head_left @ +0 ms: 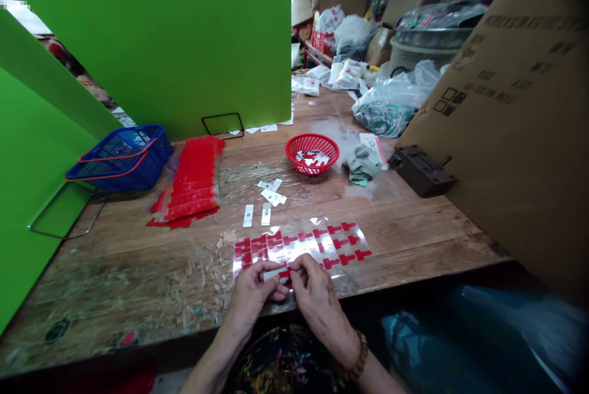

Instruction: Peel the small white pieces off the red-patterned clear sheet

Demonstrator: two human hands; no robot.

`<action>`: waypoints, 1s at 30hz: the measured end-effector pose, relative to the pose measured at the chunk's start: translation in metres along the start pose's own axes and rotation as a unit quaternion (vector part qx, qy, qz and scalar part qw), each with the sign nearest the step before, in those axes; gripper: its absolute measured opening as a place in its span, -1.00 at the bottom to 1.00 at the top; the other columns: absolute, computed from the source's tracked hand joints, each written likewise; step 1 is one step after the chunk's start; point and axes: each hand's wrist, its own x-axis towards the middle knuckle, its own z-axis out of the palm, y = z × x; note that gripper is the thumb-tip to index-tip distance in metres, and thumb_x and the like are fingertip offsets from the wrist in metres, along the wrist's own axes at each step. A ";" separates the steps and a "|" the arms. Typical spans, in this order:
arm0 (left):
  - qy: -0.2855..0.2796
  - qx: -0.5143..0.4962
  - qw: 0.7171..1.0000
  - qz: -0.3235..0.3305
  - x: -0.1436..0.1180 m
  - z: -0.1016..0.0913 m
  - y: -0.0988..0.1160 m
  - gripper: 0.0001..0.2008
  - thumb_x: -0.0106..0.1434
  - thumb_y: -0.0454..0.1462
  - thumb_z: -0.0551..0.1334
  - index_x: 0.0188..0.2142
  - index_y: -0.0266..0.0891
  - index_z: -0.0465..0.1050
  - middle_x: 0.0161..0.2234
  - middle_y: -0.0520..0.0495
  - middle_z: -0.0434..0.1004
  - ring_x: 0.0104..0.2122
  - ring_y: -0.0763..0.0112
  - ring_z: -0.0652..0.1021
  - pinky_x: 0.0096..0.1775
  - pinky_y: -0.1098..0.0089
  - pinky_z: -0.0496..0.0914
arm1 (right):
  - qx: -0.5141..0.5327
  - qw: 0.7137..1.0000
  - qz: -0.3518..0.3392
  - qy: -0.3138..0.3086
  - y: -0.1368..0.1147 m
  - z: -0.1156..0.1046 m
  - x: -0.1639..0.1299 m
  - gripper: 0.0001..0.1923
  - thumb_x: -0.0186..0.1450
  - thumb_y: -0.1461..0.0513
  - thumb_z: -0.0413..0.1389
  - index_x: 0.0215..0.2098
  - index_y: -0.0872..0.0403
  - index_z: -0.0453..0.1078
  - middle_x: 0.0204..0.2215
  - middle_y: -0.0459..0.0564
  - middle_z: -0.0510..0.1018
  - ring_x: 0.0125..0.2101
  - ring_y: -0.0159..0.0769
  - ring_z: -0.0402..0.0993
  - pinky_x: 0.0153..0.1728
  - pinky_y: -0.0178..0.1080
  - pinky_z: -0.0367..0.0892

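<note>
Near the table's front edge, my left hand [255,289] is closed on a small pale metal plate [275,274]. My right hand [315,286] meets it from the other side, pinching a small red sticker [286,274] at the plate's right end. Under and beyond both hands lies a clear sheet [297,247] with rows of T-shaped red stickers. Several similar pale plates [273,197] lie loose beyond the sheet. Farther back, a round red basket [289,154] holds white and red pieces.
A stack of red sheets [196,173] lies at the left, next to a blue basket [119,179]. Green panels [184,44] wall the back and left. Right of the red basket are a greyish-green glove [362,164], a dark block [422,171] and a cardboard wall [510,136].
</note>
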 end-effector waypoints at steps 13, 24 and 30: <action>0.028 0.014 0.999 0.034 -0.002 0.002 -0.002 -0.70 -0.01 -0.23 0.30 -0.29 -0.36 0.38 -0.62 -0.07 0.57 -0.58 0.39 0.56 -0.43 0.43 0.44 | -0.099 0.995 -0.030 0.008 -0.001 0.005 -0.003 -0.88 0.26 0.36 -0.09 -0.39 0.06 0.23 -0.46 -0.08 0.37 -0.42 -0.30 0.28 -0.33 -0.28 0.17; 0.040 0.034 0.997 0.050 0.000 0.002 -0.002 -0.74 0.01 -0.24 0.27 -0.30 -0.36 0.38 -0.64 -0.06 0.56 -0.59 0.40 0.55 -0.43 0.44 0.44 | -0.189 0.979 -0.066 0.032 -0.001 0.008 -0.007 -0.89 0.30 0.30 -0.09 -0.29 0.07 0.26 -0.39 0.01 0.39 -0.34 -0.21 0.32 -0.23 -0.15 0.19; 0.019 -0.005 1.000 0.003 0.002 -0.011 -0.005 -0.67 0.03 -0.24 0.28 -0.22 -0.38 0.34 -0.59 -0.11 0.58 -0.58 0.43 0.55 -0.44 0.47 0.43 | -0.094 0.994 -0.034 0.036 0.008 -0.011 0.004 -0.89 0.29 0.26 -0.05 -0.23 0.08 0.26 -0.37 0.00 0.40 -0.36 -0.26 0.33 -0.31 -0.24 0.26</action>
